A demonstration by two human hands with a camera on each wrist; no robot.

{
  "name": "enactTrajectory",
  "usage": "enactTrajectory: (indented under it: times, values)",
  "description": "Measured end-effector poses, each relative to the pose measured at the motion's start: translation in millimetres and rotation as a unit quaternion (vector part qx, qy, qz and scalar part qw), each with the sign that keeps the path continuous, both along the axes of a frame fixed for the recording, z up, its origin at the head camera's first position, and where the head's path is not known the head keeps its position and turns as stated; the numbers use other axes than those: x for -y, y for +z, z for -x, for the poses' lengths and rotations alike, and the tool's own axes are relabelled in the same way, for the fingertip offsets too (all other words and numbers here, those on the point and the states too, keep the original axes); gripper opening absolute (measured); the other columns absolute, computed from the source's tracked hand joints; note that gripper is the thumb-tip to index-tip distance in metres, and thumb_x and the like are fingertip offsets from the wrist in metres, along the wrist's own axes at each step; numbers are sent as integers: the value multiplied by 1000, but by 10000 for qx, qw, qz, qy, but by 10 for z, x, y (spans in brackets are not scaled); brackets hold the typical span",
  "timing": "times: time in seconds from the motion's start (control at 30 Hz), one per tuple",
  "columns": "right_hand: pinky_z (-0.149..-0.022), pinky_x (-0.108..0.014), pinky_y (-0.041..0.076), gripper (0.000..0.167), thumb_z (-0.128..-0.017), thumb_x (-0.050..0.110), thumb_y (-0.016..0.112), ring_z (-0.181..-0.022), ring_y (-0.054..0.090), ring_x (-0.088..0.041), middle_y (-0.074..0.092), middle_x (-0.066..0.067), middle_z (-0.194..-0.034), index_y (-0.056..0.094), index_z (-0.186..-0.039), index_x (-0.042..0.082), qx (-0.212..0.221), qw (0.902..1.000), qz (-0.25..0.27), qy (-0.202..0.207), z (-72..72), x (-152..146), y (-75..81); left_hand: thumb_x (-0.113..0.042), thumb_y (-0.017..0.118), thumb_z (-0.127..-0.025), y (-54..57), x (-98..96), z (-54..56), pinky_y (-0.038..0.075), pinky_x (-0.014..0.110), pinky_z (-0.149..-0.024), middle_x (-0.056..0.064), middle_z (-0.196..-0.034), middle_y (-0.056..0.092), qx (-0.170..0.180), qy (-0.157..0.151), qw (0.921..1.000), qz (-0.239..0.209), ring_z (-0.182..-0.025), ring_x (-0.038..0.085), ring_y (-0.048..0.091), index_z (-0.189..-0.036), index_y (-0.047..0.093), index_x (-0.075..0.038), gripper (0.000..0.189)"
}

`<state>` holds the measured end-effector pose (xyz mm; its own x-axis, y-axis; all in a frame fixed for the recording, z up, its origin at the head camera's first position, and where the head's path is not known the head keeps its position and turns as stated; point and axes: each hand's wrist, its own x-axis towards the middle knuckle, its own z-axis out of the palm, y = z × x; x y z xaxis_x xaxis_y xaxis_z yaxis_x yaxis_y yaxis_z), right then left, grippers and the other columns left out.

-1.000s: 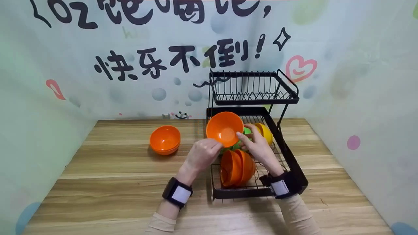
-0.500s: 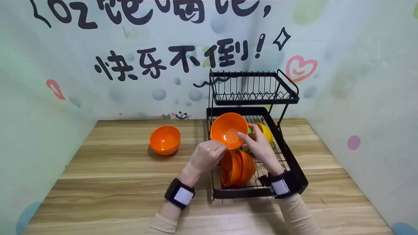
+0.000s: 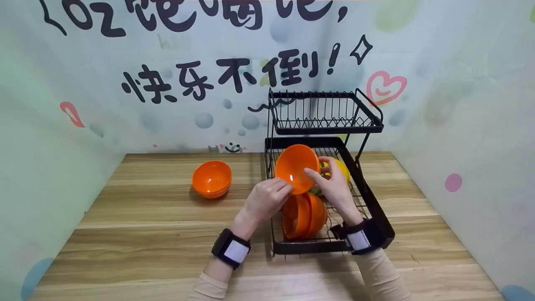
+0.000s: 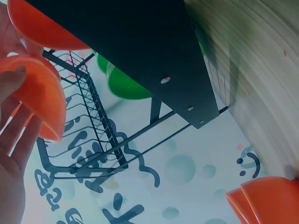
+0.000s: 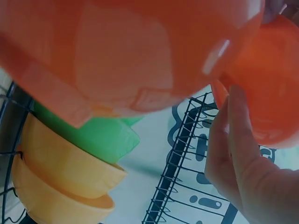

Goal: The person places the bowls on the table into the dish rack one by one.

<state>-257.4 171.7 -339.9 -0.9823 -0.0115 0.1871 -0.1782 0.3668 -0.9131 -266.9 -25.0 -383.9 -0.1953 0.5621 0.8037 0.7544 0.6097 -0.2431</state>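
An orange bowl (image 3: 296,164) is held tilted above the black dish rack (image 3: 311,248), its inside facing the person. The left hand (image 3: 267,200) pinches its lower left rim. On the opposite side, the right hand (image 3: 334,190) grips it with the thumb over the rim and fingers behind. Directly below, two nested orange bowls (image 3: 314,215) stand on edge in the rack's lower tier. Behind them are yellow bowls (image 3: 342,169), partly covered by the right hand. Green bowls (image 4: 124,86) show in the left wrist view, mostly hidden in the head view.
On the wooden table (image 3: 159,225), left of the rack, sits a stack of orange bowls (image 3: 211,179). The rack's upper tier (image 3: 326,130) overhangs the back of the lower one. A printed cloth wall (image 3: 175,121) closes off the table's far edge.
Both hands keep hold of the orange bowl. It has shifted right and slightly down, turning so its opening looks narrower. The left hand has moved right with it.
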Motion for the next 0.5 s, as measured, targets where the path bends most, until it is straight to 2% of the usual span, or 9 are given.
enactTrajectory:
  times: [0.17,0.3,0.37,0.5]
  values:
    - [-65,-26,53,58,-85,43,66,-79,61,-20,56,-17,-103,45,-129,12,-129,9998,-66,-119,-13,-25,22,-10,73,-80,0,79,52,55,23,-76,2,-90,71,239,277,9990,-240,-83,14,65,-94,68,-8,14]
    - [-65,-25,53,56,-85,41,67,-82,62,-22,56,-18,-102,46,-128,12,-271,9993,-163,-213,-23,-48,39,-8,76,-74,-12,188,102,55,26,-78,6,-96,70,644,738,9941,-466,-88,19,65,-100,67,-6,27]
    - [-64,-25,53,55,-85,41,67,-82,62,-22,57,-17,-101,47,-127,12,-377,9986,-253,-286,-24,-62,45,-9,77,-74,-18,254,120,56,29,-79,8,-99,70,942,1086,9880,-563,-92,22,65,-104,66,-5,32]
    - [-63,-27,52,54,-85,43,67,-80,62,-21,58,-15,-97,47,-125,14,-502,9970,-413,-410,-34,-94,60,-9,74,-77,-19,385,138,56,32,-80,12,-105,69,1531,1780,9694,-715,-97,25,65,-110,64,-4,35]
